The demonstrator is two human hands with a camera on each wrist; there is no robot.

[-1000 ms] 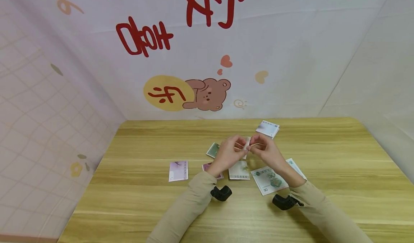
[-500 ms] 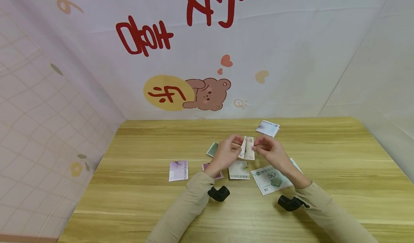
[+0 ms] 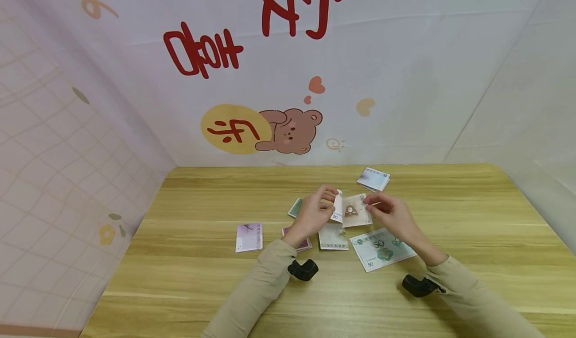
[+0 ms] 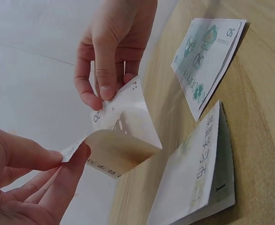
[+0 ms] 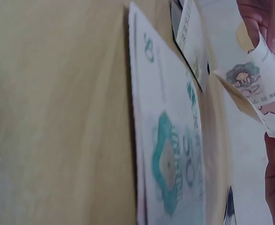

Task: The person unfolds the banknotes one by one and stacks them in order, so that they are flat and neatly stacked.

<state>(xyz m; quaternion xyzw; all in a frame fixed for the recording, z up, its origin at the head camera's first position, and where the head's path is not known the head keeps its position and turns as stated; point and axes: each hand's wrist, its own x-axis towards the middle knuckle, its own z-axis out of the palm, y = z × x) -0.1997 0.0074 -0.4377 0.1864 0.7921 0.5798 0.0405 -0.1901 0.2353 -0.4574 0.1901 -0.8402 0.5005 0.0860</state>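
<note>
One bent, brownish-white paper banknote [image 3: 356, 214] was pinched in the grips of the left hand [image 3: 312, 213] and right hand [image 3: 392, 215], above the yellow-brown wood-grain worktop [image 3: 189, 283], toward its far edge, beyond which rose a white wall [image 3: 405, 78] printed with a brown bear [image 3: 293, 132].

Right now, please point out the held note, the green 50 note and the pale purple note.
Held note [image 3: 354, 212], head view: half with brown print.
Green 50 note [image 3: 381, 251], head view: printed face centre.
Pale purple note [image 3: 249, 238], head view: upper face centre.

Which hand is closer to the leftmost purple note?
Left. The left hand is to the right of the leftmost purple note, slightly beyond it; the right hand is farther right.
</note>
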